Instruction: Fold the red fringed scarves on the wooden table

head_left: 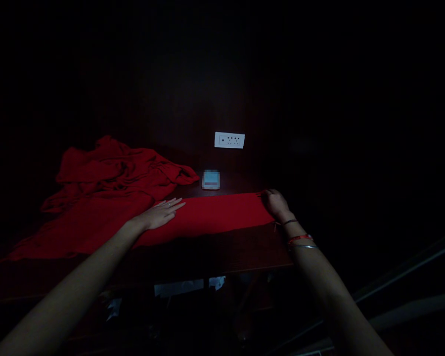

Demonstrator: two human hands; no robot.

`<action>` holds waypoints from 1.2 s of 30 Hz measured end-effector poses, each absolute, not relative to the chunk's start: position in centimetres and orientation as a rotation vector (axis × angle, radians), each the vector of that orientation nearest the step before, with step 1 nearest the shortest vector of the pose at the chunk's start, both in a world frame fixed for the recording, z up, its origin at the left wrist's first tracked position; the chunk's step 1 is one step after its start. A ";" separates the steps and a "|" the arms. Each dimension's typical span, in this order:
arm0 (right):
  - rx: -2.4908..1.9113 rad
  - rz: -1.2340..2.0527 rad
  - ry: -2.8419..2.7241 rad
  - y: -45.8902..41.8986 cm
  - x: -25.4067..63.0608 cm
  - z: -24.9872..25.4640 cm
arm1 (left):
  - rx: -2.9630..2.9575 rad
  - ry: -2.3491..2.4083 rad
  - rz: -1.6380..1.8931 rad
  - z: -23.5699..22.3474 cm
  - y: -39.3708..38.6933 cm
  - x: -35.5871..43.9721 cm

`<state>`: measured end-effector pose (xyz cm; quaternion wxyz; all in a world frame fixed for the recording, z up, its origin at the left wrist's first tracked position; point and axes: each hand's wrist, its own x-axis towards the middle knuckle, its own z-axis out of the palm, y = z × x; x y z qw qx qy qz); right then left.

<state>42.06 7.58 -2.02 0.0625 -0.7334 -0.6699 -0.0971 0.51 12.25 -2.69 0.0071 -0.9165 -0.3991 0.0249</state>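
A long red cloth point(218, 212) lies flat across a dark table, with a strip stretched out to the right. My left hand point(161, 214) rests on it palm down, fingers extended and a ring on one finger. At the strip's right end, my right hand point(276, 203) has its fingers curled over the cloth's edge. A few loose threads hang near that wrist, which wears bracelets. To the left, the rest of the red fabric is bunched in a loose, wrinkled heap point(107, 168).
A small device with a lit, blurred screen point(211, 179) stands behind the cloth. Above it, a white socket panel point(229, 140) is on the dark wall. The dark table's front edge point(244, 269) runs below the cloth, with pale items point(180, 288) underneath. The surroundings are very dark.
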 end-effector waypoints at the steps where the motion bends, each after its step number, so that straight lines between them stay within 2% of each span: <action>1: -2.114 -0.333 -2.043 7.5 41.0 -2.0 | -2.856 -1.246 0.071 -2.7 12.2 0.6; 3: -1.901 -0.303 -2.161 7.6 38.7 -2.1 | -2.845 -1.191 0.016 -2.7 12.0 1.1; 5: -1.813 -0.108 -2.342 7.8 36.8 -2.5 | -2.861 -1.114 -0.078 -2.7 11.7 1.9; 9: -2.035 0.165 -2.361 8.0 37.4 -3.0 | -2.963 -1.123 -0.074 -3.1 11.1 3.3; 14: -2.367 -0.031 -2.057 7.6 41.5 -2.6 | -2.995 -1.182 -0.001 -3.5 11.4 3.2; 16: -2.299 -0.211 -1.999 7.4 41.2 -2.2 | -3.010 -1.219 0.035 -3.0 11.6 3.6; 19: -1.950 -0.350 -2.121 7.7 37.7 -1.5 | -2.975 -1.379 0.138 -2.0 11.8 5.6; 22: -1.641 -0.158 -2.399 8.4 33.1 -1.4 | -2.899 -1.536 0.151 -1.4 11.9 8.2; 27: -1.699 0.242 -2.526 9.7 31.3 -2.1 | -2.961 -1.419 0.070 -2.5 12.4 9.5; 32: -1.862 0.250 -2.404 11.1 34.6 -2.5 | -2.976 -1.379 0.076 -2.9 12.4 8.9; 36: -1.923 0.203 -2.309 11.9 36.0 -2.6 | -2.794 -1.513 -0.080 -2.4 11.8 9.2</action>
